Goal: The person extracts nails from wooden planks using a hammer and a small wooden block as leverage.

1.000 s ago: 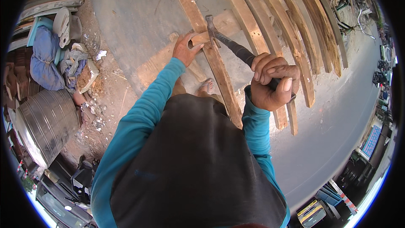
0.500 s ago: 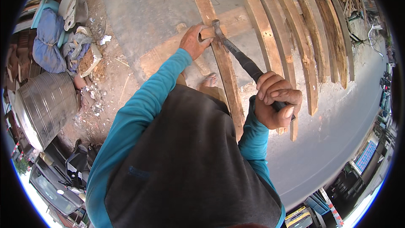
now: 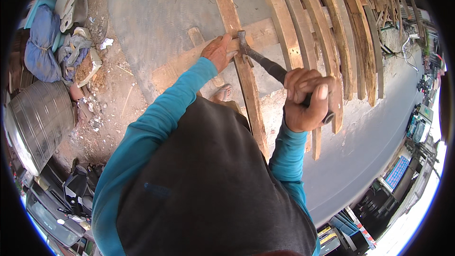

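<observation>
My right hand [image 3: 309,98] is wrapped round the black handle of a claw hammer [image 3: 268,66]. The hammer's head rests at a long, narrow timber [image 3: 251,92], over the place where it crosses a wide plank [image 3: 175,64]. Just left of the hammer head, my left hand [image 3: 218,53] is closed on a short wooden block [image 3: 233,45] lying against the timber. The left fingertips are partly hidden. Below the plank a bare foot [image 3: 222,93] shows beside the timber.
Several long timbers [image 3: 310,19] lie side by side to the right, with a wood pile [image 3: 393,0] beyond. At left are a blue tied bundle [image 3: 43,45], a ribbed metal drum [image 3: 40,116] and rubble. Paved road [image 3: 360,161] runs along the right.
The whole view has shifted slightly. The hammer head has moved a little lower along the timber beside my left hand, and its handle lies at a flatter slant. Both hands keep their grip.
</observation>
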### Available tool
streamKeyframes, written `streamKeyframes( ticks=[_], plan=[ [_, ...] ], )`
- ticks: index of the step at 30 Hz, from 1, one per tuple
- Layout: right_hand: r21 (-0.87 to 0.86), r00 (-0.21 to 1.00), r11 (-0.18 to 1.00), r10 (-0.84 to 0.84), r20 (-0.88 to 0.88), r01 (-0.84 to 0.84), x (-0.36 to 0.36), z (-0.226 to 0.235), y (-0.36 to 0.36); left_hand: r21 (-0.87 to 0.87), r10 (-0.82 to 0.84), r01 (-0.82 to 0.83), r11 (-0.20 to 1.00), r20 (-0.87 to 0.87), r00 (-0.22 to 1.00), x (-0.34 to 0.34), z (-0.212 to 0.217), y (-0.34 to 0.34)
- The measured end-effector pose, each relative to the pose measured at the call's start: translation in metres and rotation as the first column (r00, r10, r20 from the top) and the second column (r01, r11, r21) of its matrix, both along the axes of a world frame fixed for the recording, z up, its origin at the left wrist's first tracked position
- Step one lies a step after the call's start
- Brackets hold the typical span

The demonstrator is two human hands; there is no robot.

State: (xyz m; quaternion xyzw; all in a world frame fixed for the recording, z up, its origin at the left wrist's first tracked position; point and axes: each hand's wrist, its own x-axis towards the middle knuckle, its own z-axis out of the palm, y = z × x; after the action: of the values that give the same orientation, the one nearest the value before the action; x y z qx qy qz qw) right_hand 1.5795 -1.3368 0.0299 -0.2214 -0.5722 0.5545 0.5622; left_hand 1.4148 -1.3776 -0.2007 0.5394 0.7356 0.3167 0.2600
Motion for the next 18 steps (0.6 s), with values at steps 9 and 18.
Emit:
streamKeyframes(
  ticks=[9,18],
  plan=[
    [0.135,0.952,0.991,-0.052,0.302,0.012,-0.033,0.017,0.021,-0.09,-0.091,0.097,0.991,0.066,0.994,-0.014,0.005,0.012],
    [0.084,0.964,0.996,-0.021,0.266,-0.001,-0.025,0.015,0.012,-0.34,0.55,-0.444,0.829,0.351,0.758,-0.079,-0.007,0.12]
  ],
)
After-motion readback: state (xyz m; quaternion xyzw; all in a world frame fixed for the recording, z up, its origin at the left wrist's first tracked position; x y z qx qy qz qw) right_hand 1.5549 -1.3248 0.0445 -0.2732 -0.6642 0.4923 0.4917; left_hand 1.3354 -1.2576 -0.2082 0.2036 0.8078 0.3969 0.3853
